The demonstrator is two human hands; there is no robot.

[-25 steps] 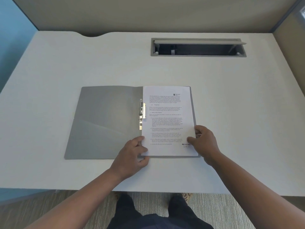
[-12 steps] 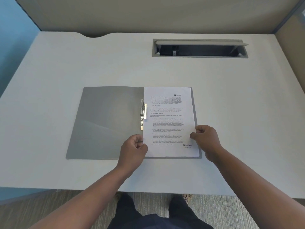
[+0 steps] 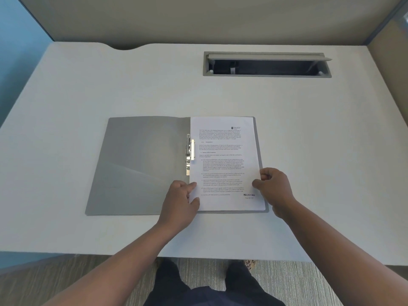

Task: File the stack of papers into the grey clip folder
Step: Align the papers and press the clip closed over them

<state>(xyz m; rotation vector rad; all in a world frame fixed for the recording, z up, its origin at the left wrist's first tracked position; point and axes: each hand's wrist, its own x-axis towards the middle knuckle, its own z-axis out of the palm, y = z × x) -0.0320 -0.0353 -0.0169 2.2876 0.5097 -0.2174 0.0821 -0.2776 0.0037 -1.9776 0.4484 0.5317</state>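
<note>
2 hands bracket the white printed stack of papers (image 3: 225, 164), which lies on the right leaf of the open grey clip folder (image 3: 141, 164) on the white table (image 3: 88, 85). The left hand (image 3: 180, 204), at the stack's 8 o'clock, pinches its edge between thumb and fingers, while the right hand (image 3: 272, 188), at 4 o'clock, has curled fingers against the opposite edge. This seems meant to square the sheets beside the metal clip (image 3: 190, 153) at 9 o'clock, which lies clear of them.
</note>
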